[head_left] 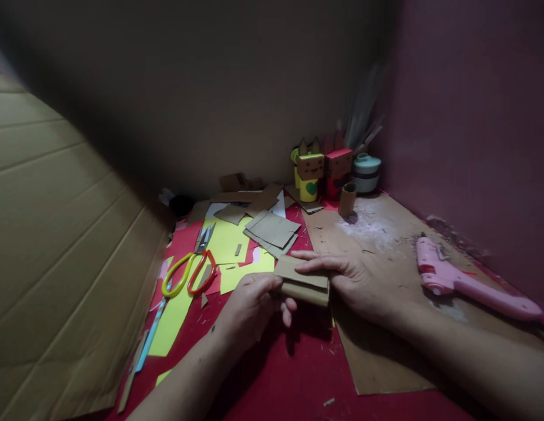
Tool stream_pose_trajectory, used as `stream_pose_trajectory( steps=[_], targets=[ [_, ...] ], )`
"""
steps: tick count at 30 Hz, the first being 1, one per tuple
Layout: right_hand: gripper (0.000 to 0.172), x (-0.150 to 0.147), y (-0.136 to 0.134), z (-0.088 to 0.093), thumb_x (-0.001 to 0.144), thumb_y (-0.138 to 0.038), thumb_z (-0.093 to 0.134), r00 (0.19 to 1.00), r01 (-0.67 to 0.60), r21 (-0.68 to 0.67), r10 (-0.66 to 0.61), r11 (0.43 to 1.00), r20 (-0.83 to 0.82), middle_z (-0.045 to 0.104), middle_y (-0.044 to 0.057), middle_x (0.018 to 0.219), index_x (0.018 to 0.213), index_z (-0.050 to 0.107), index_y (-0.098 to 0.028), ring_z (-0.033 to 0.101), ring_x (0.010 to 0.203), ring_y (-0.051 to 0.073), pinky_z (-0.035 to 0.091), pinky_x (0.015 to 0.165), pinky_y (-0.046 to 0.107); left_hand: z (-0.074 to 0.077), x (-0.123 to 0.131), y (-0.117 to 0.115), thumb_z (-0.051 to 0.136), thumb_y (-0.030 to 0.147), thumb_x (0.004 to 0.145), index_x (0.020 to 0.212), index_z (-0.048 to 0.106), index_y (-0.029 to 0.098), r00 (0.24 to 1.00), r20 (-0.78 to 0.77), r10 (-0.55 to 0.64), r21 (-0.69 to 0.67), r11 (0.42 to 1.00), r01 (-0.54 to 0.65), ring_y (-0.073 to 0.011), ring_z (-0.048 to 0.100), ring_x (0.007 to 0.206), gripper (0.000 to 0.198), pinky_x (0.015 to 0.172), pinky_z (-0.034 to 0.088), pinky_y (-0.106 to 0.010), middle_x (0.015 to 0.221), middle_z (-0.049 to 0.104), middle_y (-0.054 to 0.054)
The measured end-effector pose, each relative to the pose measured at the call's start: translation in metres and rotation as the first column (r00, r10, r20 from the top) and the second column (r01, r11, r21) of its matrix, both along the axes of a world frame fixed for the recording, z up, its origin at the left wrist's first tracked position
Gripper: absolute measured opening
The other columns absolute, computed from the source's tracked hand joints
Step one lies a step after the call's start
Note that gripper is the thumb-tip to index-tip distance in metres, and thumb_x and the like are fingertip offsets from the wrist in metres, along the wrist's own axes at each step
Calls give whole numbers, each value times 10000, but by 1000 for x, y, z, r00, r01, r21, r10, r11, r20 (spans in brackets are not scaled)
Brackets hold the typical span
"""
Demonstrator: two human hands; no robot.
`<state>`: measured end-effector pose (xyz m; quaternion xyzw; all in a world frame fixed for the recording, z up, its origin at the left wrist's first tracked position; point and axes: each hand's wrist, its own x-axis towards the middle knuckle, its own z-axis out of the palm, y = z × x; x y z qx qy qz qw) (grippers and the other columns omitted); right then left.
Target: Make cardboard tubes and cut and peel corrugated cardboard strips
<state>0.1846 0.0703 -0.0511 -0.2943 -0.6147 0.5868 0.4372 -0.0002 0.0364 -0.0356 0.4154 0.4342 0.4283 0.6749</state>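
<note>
A small folded piece of cardboard [304,286] is held between my two hands above the red tabletop. My left hand [258,301] grips its left end, with the thumb on top and fingers curled beneath. From the right, my right hand [353,280] holds the other end, its fingers laid across the upper face. Just behind lie loose corrugated cardboard pieces [274,231]. Scissors [190,272] with one yellow and one red handle rest on yellow paper left of my hands.
A pink glue gun [460,278] lies on a cardboard sheet [385,362] at right. Cardboard figures [311,175], a cardboard tube [347,199] and a light-blue lidded pot [367,173] stand at the back. A tall cardboard panel [70,251] borders the left.
</note>
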Motion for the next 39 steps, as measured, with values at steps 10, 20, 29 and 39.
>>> stream_pose_trajectory(
  steps=[10,20,29,39],
  targets=[
    [356,-4,-6,-1,720,-3,425,998,57,21,-56,998,-33,593,37,1226,851,678,-216,602,1015,178,473,890,370,15,-11,5,538,425,835,734,611,134,865,-501,22,153,986,64,-126,536,547,316,514,426,-251,663,581,-41],
    [259,-3,-12,-6,581,36,404,960,5,338,-99,941,262,598,11,690,644,569,-154,539,640,114,430,610,211,76,56,101,515,249,853,701,596,151,145,-775,615,550,543,635,-117,522,705,199,678,437,-240,891,540,-53],
    [245,-7,-3,-12,610,-13,455,929,-61,433,-108,899,354,665,40,745,689,647,-142,590,676,126,435,632,191,47,97,167,524,283,853,693,638,147,-88,-847,524,334,654,679,-165,589,726,239,683,447,-254,813,554,-68],
    [245,-8,-2,-9,626,-37,482,902,-93,388,-88,917,424,693,40,788,728,667,-162,620,712,147,446,637,207,37,101,179,440,275,893,887,618,131,-140,-878,458,252,690,678,-207,608,820,229,702,436,-280,947,586,-111]
  ],
)
